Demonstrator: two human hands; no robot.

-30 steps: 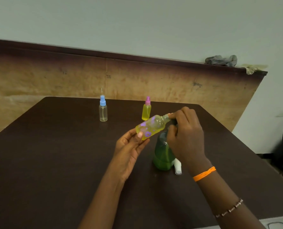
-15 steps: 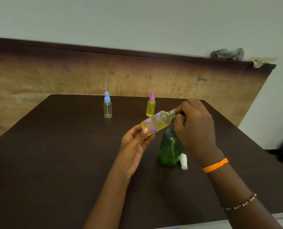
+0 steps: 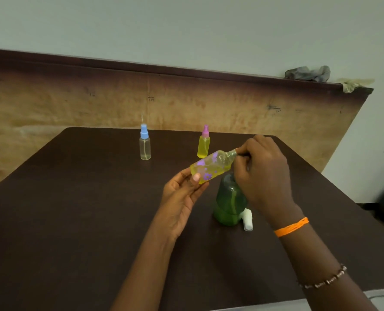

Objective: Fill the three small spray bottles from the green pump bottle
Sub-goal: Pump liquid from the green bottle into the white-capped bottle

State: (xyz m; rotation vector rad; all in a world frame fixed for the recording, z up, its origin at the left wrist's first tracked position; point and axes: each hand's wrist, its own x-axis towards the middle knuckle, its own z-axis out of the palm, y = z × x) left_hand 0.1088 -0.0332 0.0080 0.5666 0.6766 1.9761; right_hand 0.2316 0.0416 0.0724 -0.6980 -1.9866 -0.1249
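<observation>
My left hand (image 3: 182, 198) holds a small uncapped spray bottle (image 3: 211, 167) by its base. The bottle is clear with purple flowers and yellow liquid, and it is tilted with its open neck up to the right. My right hand (image 3: 265, 173) is curled over the top of the green pump bottle (image 3: 229, 205), its fingertips at the small bottle's mouth. The pump head is hidden under that hand. A blue-capped bottle (image 3: 145, 147), nearly without liquid, and a pink-capped bottle (image 3: 204, 145) full of yellow liquid stand at the back.
A white spray cap (image 3: 247, 219) lies on the dark brown table (image 3: 74, 209), touching the green bottle's right side. A wooden panel runs behind the table, with grey rags (image 3: 307, 74) on its ledge at the right.
Both hands keep their holds, and the flowered bottle stays tilted at the pump. My head has shifted a little, so everything sits slightly differently in view.
</observation>
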